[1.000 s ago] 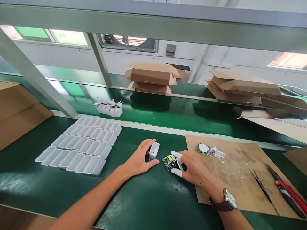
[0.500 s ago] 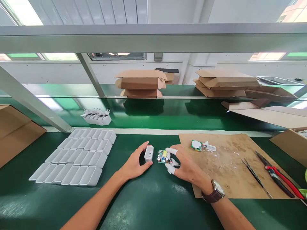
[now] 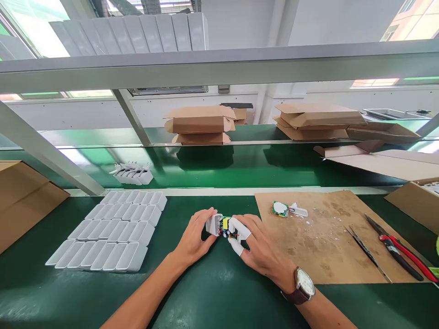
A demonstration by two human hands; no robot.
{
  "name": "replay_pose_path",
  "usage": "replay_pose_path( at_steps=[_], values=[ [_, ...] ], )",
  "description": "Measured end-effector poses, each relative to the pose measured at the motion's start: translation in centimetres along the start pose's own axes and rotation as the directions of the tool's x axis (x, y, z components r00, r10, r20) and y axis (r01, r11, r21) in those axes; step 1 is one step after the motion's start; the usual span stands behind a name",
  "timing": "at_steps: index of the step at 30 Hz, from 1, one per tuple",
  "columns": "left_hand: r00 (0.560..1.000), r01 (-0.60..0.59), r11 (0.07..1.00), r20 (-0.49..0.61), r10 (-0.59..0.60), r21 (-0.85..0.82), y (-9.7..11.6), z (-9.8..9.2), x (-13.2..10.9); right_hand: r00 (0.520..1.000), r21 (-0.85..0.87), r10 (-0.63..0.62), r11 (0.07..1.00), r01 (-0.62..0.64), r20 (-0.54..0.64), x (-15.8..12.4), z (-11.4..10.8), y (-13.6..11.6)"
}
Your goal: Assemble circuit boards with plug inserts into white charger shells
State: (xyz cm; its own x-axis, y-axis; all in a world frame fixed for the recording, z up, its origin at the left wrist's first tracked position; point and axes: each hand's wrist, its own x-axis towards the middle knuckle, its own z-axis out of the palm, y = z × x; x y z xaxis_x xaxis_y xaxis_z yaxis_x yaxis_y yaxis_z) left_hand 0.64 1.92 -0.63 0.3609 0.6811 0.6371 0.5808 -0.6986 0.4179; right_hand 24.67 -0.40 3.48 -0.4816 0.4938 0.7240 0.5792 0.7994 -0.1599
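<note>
Between thumb and fingers, my left hand (image 3: pixel 194 237) grips a small white plastic charger housing (image 3: pixel 213 224), tipped with its opening toward the right. My right hand (image 3: pixel 257 242), with white finger cots on the thumb and fingers, pinches a circuit board (image 3: pixel 225 225) carrying a yellow component. The board's left end meets the housing's open side; how deep it sits inside I cannot tell. My fingers cover the board's right end. On the brown cardboard sheet (image 3: pixel 329 246) to the right lies another green board (image 3: pixel 281 209), wired to a small white plastic piece (image 3: pixel 298 210).
Rows of white housings (image 3: pixel 113 233) stand on the left of the green table. Tweezers (image 3: pixel 368 254) and red-handled pliers (image 3: pixel 394 246) rest on the cardboard. White plug parts (image 3: pixel 133 173) sit behind the rows. Cardboard boxes (image 3: pixel 200 124) stand on the back shelf, beneath a metal beam (image 3: pixel 219 68).
My right hand has moved left, bringing the board up to the housing. My left hand has turned the housing from showing its slotted face to having its opening face right.
</note>
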Motion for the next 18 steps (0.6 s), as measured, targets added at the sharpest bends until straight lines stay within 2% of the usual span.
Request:
replay_pose_path(
  at_steps=[18],
  values=[
    [0.996, -0.009, 1.000, 0.094, 0.010, -0.013, 0.24, -0.02, -0.27, 0.996, -0.095, -0.034, 0.995, 0.042, 0.083, 0.08, -0.26, -0.29]
  ],
)
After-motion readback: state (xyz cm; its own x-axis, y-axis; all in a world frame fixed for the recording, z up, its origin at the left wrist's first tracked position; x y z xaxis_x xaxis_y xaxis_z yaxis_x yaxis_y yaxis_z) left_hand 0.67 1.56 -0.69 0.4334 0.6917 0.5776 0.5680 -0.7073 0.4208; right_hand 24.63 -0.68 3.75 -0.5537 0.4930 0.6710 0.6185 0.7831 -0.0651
